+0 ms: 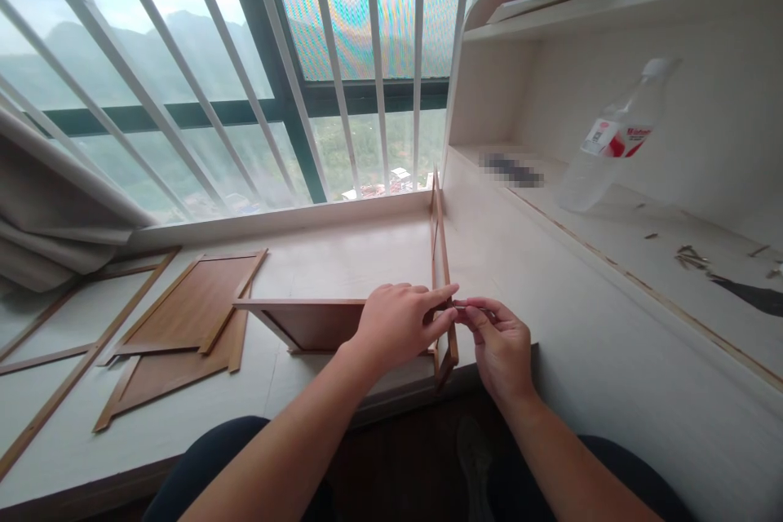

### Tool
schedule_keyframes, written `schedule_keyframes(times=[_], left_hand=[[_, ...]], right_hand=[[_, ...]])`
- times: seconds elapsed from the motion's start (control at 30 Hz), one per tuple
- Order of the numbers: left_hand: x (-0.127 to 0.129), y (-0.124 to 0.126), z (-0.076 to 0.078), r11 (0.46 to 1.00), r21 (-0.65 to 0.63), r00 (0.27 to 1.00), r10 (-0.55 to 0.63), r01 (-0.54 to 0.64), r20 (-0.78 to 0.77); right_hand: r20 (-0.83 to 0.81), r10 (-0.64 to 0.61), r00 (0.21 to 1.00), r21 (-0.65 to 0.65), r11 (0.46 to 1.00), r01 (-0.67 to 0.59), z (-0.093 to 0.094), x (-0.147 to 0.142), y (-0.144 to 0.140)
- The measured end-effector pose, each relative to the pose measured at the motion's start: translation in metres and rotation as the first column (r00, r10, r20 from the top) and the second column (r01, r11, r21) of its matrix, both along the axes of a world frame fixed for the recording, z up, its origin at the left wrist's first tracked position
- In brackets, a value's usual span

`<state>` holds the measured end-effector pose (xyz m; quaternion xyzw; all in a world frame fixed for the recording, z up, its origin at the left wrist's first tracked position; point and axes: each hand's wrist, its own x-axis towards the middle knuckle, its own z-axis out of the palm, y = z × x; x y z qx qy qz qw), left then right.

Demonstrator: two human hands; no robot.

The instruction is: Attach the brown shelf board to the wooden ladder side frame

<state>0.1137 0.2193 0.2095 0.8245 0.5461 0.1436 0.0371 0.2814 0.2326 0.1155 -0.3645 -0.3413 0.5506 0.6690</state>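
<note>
My left hand [397, 322] rests on the corner where a brown wooden panel [306, 320] meets an upright side panel [439, 245], its index finger stretched onto the side panel's edge. My right hand [498, 342] pinches a small thin metal piece, perhaps a screw [470, 305], and holds it against the outer face of the side panel at that joint. Both panels stand on edge on a pale window-sill surface [342, 261].
Loose brown panels and strips [183, 326] lie flat to the left. A white railing [245, 81] fronts the window. On the right, a white shelf unit carries a plastic bottle [612, 139] and scattered screws [691, 257]. A curtain [49, 204] hangs at far left.
</note>
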Motion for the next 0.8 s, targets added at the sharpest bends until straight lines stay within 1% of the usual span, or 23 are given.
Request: schedule_keyframes(times=[0.1,0.17,0.23,0.3,0.37,0.43,0.5,0.6,0.7,0.8], left_hand=[[0.000,0.000,0.000,1.000,0.000,1.000,0.000,0.000,0.005],[0.001,0.000,0.000,1.000,0.005,1.000,0.000,0.000,0.005],[0.001,0.000,0.000,1.000,0.011,1.000,0.002,-0.002,0.002],[0.002,0.000,0.000,1.000,0.013,1.000,0.005,-0.005,-0.002],[0.002,0.000,0.000,1.000,0.009,1.000,0.007,-0.007,-0.001],[0.002,0.000,-0.001,1.000,0.005,1.000,0.008,-0.008,0.002],[0.001,0.001,-0.001,1.000,0.007,1.000,0.007,-0.007,0.003],[0.001,0.001,-0.002,1.000,0.010,1.000,0.002,-0.002,0.004],[0.001,0.000,-0.002,1.000,0.017,1.000,-0.002,0.002,0.002],[0.000,0.000,-0.003,1.000,0.021,1.000,0.001,-0.001,0.003]], right_hand=[[-0.001,0.017,1.000,0.006,1.000,-0.017,-0.001,0.000,0.002],[0.056,0.011,0.998,0.014,1.000,-0.011,-0.003,0.002,0.003],[0.157,-0.017,0.987,0.032,0.999,0.012,-0.003,0.005,0.003],[0.287,-0.024,0.958,0.045,0.999,0.011,0.000,0.008,0.002],[0.396,0.005,0.918,0.045,0.999,-0.025,0.004,0.011,0.001],[0.446,0.045,0.894,0.042,0.997,-0.071,0.007,0.012,0.001],[0.450,0.065,0.891,0.044,0.995,-0.095,0.007,0.014,0.001],[0.420,0.100,0.902,0.035,0.991,-0.126,0.003,0.018,0.004],[0.352,0.205,0.913,0.012,0.975,-0.224,-0.003,0.022,0.007],[0.318,0.285,0.904,-0.001,0.954,-0.300,-0.005,0.026,0.010]])
